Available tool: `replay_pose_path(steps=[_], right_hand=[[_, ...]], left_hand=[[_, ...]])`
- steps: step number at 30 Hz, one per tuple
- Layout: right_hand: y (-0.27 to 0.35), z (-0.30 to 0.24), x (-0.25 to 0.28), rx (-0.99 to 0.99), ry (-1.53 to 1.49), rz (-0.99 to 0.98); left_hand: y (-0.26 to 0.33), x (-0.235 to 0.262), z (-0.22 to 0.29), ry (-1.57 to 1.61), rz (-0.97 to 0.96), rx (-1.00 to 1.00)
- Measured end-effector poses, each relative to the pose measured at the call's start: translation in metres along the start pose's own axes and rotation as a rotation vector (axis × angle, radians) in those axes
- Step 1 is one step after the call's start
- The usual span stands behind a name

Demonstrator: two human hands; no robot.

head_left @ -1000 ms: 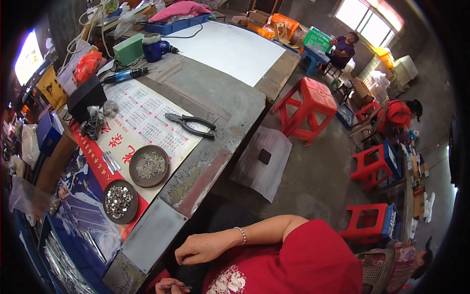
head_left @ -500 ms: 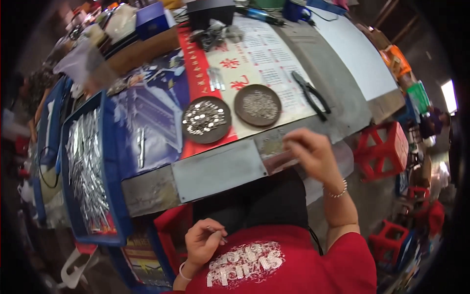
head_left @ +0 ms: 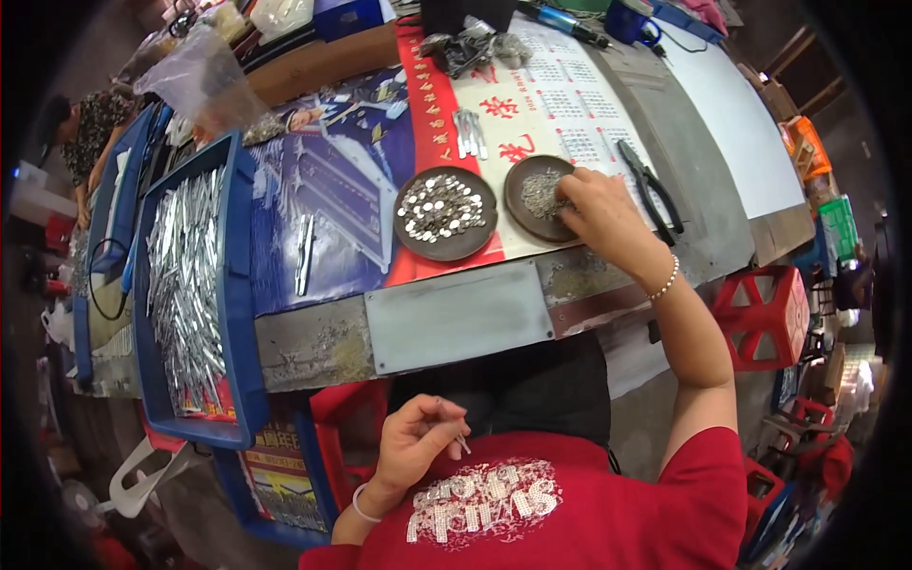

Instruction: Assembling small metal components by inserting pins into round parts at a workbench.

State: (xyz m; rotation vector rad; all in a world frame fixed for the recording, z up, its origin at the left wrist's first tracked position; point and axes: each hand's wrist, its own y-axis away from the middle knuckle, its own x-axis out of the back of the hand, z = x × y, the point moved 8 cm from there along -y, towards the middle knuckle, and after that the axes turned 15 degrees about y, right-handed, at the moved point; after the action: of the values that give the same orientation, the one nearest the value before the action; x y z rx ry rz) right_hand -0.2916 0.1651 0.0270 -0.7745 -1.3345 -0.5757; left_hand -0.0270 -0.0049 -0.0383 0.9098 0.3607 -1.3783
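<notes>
Close in front of my red shirt, my left hand (head_left: 418,442) is closed in a pinch. A slim silvery metal piece (head_left: 464,444) sticks out from its fingertips; the rest is hidden. My right hand (head_left: 608,217) reaches over the table, its fingers curled down into a round brown dish (head_left: 518,217) of tiny silvery metal parts (head_left: 541,193). Whatever its fingertips pinch is hidden. Beside it, left, stands another brown dish (head_left: 446,255) full of small shiny discs (head_left: 439,207).
Left stands a blue tray (head_left: 249,351) heaped with slim metal pieces (head_left: 185,285). More such pieces lie on the poster (head_left: 304,255) and behind the dishes (head_left: 470,135). Black-handled pliers (head_left: 651,193) lie right of the dishes. A grey metal plate (head_left: 459,318) covers the front edge. A red stool (head_left: 763,318) stands right.
My right hand has moved from the table's front edge forward into the right dish. My left hand keeps its pinch near my shirt. The whole view has shifted a little.
</notes>
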Motion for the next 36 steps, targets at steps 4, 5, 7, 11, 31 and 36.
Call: replay_pose_path(steps=[4,5,7,11,31,36], right_hand=[[-0.009,0.000,-0.004,0.043,-0.004,0.021],[-0.009,0.006,-0.005,0.014,-0.038,0.014],[-0.007,0.007,0.000,0.023,-0.107,0.029],[-0.008,0.005,0.010,-0.039,-0.259,0.073],[0.086,-0.157,0.012,0.005,-1.277,-0.131],[0.087,-0.158,0.010,-0.053,-1.241,-0.038]], left_hand=[[-0.012,0.004,0.002,0.044,0.033,0.032],[-0.016,0.003,0.001,0.092,0.031,0.046],[-0.024,0.001,0.001,0.101,0.006,0.032],[-0.025,0.005,-0.001,0.143,0.027,-0.016],[-0.025,-0.027,-0.025,0.665,-0.143,0.232],[-0.021,-0.029,-0.026,0.673,-0.126,0.247]])
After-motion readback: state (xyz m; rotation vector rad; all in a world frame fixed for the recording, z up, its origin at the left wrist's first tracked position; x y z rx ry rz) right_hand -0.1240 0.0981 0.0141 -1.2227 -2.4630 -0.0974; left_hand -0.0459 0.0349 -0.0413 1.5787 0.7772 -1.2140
